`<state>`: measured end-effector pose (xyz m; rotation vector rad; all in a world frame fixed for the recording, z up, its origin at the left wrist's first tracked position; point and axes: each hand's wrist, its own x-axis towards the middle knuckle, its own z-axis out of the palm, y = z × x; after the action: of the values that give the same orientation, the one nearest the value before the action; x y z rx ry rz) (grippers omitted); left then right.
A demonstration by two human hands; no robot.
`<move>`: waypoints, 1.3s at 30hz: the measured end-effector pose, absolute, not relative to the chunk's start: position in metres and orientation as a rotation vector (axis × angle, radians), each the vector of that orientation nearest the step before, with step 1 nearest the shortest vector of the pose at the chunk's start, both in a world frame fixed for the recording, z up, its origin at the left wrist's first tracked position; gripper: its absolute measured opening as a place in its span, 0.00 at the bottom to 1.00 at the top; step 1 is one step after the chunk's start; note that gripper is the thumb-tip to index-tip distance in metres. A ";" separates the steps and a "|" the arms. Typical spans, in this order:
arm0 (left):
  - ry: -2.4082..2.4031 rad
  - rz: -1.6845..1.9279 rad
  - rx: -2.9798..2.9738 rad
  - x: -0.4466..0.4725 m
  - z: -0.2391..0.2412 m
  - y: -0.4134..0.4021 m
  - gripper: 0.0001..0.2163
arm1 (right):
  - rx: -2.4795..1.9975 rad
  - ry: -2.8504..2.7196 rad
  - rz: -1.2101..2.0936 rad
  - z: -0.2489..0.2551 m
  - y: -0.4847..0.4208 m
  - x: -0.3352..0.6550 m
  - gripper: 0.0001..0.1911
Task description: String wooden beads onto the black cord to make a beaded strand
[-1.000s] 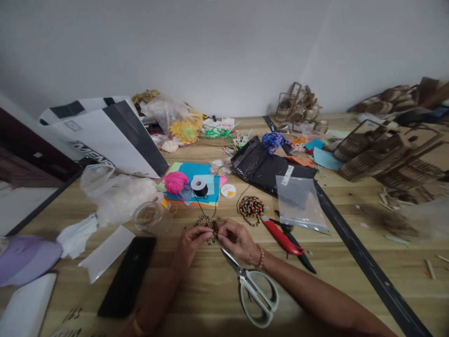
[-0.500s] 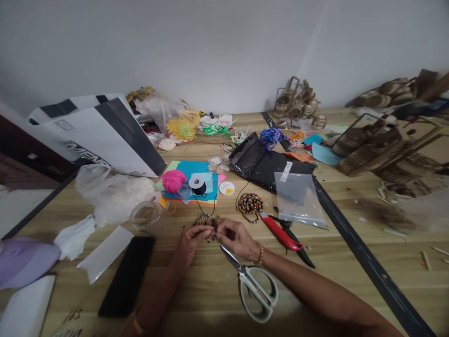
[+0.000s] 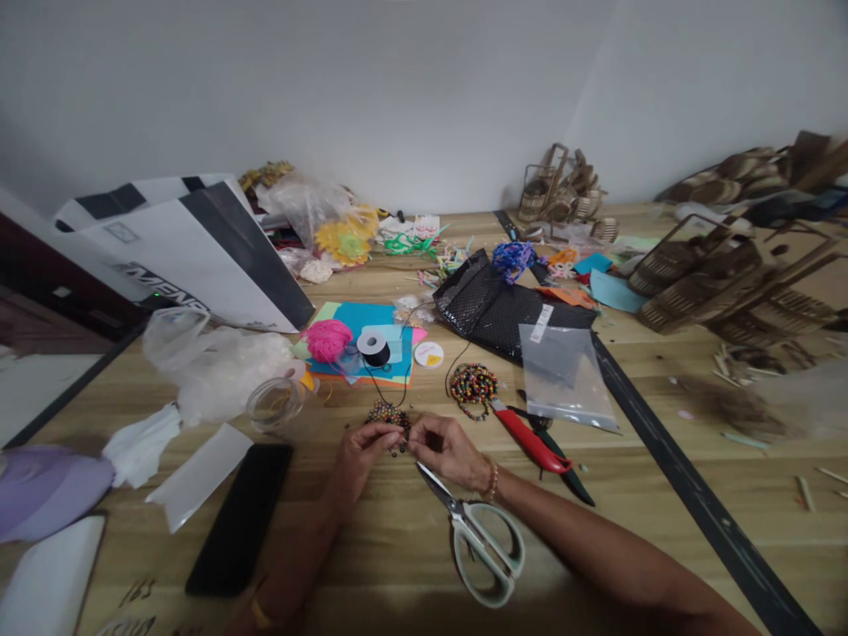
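My left hand [image 3: 366, 452] and my right hand [image 3: 449, 452] almost meet fingertip to fingertip low over the table. Both are closed in a pinch on a beaded cord; the exact bit between the fingers is too small to make out. Just behind them lies a small heap of multicoloured beads [image 3: 385, 412], partly hidden by the fingers. A thin black cord runs to it from a white-flanged spool [image 3: 375, 350]. A coiled string of coloured beads [image 3: 473, 389] rests to the right. Scissors [image 3: 487, 548] with pale handles lie under my right wrist, blades towards the fingers.
Right of the beads is a red-handled tool [image 3: 535, 442], beside a clear zip bag [image 3: 570, 375] and a black padded envelope [image 3: 494, 305]. A pink yarn ball [image 3: 329, 341] sits on coloured paper. A dark phone [image 3: 239, 519] lies left; wicker baskets [image 3: 729, 274] stand right.
Almost nothing differs. Both hands keep their pinch at the same spot, with only a slight shift of the fingertips.
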<state>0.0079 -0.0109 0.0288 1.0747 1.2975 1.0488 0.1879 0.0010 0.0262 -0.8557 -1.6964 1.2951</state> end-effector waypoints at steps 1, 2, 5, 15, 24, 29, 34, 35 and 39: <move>1.301 1.049 1.070 0.008 0.030 -0.011 0.07 | -0.854 -1.691 1.306 0.026 0.001 0.188 0.06; 1.306 1.048 1.069 0.009 0.030 -0.010 0.07 | -0.854 -1.687 1.315 0.026 0.001 0.188 0.07; 1.321 1.040 1.097 0.010 0.034 -0.010 0.07 | -0.858 -1.687 1.333 0.026 0.001 0.187 0.07; 1.309 1.028 1.167 0.012 0.039 -0.011 0.06 | -0.858 -1.729 1.286 0.028 0.002 0.188 0.06; 1.303 1.021 1.218 0.013 0.041 -0.011 0.05 | -0.898 -1.756 1.240 0.025 0.002 0.187 0.06; 1.330 1.004 1.178 0.012 0.040 -0.012 0.06 | -0.862 -1.764 1.263 0.025 0.002 0.188 0.07; 1.316 1.022 1.151 0.010 0.037 -0.012 0.07 | -0.846 -1.753 1.302 0.028 0.001 0.188 0.07; 1.313 1.020 1.154 0.010 0.036 -0.012 0.07 | -0.847 -1.753 1.310 0.028 0.001 0.188 0.07; 1.311 1.031 1.152 0.012 0.039 -0.012 0.06 | -0.846 -1.745 1.313 0.027 0.002 0.188 0.06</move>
<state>0.0118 -0.0121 0.0386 1.1522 1.3113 1.0308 0.1877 0.0015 0.0271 -0.8458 -1.7455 1.3131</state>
